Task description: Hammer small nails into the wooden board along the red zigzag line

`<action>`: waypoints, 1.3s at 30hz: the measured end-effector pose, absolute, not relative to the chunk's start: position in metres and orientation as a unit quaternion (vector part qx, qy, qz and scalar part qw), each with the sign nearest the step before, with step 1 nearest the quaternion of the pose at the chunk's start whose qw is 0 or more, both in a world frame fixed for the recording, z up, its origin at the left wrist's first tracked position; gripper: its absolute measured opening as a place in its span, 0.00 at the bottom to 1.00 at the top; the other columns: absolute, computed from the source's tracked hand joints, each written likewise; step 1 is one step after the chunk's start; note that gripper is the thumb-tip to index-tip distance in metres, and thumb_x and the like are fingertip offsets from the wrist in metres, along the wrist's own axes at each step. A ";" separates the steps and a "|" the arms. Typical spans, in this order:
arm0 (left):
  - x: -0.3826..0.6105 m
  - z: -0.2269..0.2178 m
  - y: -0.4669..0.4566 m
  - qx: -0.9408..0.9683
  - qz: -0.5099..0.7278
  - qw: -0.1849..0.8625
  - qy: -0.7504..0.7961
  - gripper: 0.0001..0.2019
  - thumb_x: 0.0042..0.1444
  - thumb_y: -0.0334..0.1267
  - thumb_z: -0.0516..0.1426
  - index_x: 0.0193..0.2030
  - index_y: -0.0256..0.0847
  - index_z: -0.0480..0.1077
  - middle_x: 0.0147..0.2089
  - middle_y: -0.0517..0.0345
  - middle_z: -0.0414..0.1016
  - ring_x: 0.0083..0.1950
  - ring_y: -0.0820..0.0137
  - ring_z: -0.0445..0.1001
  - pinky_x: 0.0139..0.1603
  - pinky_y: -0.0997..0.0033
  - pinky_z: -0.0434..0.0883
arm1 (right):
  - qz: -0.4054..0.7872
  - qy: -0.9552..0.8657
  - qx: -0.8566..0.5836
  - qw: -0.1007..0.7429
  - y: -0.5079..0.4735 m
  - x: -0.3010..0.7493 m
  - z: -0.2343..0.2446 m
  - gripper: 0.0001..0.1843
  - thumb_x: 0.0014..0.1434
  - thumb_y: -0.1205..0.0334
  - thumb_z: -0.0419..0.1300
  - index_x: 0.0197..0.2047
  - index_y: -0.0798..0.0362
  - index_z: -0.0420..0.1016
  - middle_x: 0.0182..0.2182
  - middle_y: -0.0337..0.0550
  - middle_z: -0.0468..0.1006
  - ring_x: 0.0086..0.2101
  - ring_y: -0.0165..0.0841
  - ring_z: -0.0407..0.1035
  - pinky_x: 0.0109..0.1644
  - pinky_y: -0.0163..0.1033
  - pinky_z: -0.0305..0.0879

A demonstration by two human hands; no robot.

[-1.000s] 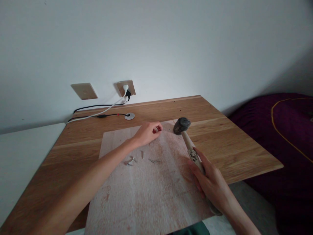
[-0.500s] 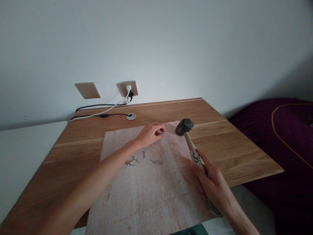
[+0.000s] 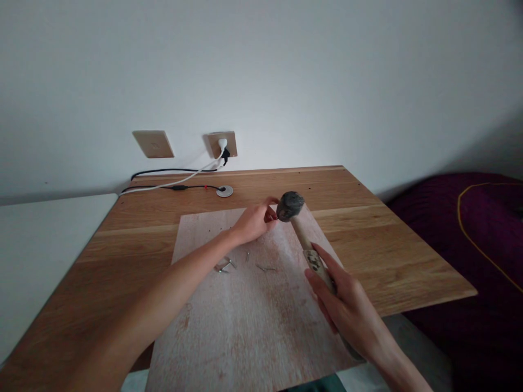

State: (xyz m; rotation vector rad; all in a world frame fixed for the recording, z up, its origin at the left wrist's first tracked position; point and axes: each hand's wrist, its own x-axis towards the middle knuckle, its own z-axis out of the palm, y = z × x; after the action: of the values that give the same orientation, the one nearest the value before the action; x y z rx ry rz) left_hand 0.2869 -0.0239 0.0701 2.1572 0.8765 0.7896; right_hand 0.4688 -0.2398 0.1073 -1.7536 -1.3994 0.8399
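Observation:
My right hand [image 3: 347, 305] is wrapped round the wooden handle of a rubber mallet [image 3: 291, 207], its dark head raised beside my left fingertips. My left hand [image 3: 255, 220] is closed in a pinch near the far edge of a pale wooden board [image 3: 229, 326]. A small metal nail appears to be in that pinch, mostly hidden by the fingers and the mallet head. Loose on the board lie several nails [image 3: 224, 265], a pair of nails [image 3: 266, 268] and a single nail [image 3: 247, 256], all nearer to me than my left hand.
The board rests on a brown wooden table [image 3: 392, 256] against a white wall. Cables [image 3: 171, 188] run from a wall socket [image 3: 223, 144] along the back left, beside a round cable grommet [image 3: 224, 191]. Purple fabric [image 3: 433, 218] bulges at the right, and a white surface [image 3: 49, 234] stands left.
The mallet has moved left, bringing its head up against my left fingertips in view. My left hand stays pinched at about the same place on the board. The view has shifted slightly.

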 end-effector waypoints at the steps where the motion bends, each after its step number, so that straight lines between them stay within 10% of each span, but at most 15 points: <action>1: 0.287 0.071 -0.024 0.824 0.301 0.340 0.340 0.26 0.57 0.25 0.64 0.62 0.41 0.70 0.39 0.60 0.85 0.36 0.69 0.83 0.40 0.72 0.75 | 0.341 -0.543 -0.681 0.353 -0.239 0.467 0.109 0.39 0.73 0.41 0.58 0.78 0.55 0.66 0.15 0.28 0.68 0.12 0.31 0.62 0.16 0.33 0.59; 39: 0.287 0.072 -0.022 0.809 0.302 0.367 0.346 0.27 0.57 0.25 0.66 0.63 0.38 0.73 0.43 0.53 0.87 0.41 0.67 0.84 0.48 0.67 0.79 | 0.377 -0.514 -0.690 0.342 -0.243 0.465 0.109 0.38 0.74 0.42 0.56 0.79 0.52 0.61 0.16 0.25 0.66 0.13 0.31 0.64 0.16 0.33 0.56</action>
State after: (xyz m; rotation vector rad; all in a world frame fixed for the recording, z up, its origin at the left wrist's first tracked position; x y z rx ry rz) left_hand 0.2869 -0.0217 0.0724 2.0780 0.8888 0.7754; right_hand 0.4652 -0.2428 0.1085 -1.7944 -1.3361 0.9805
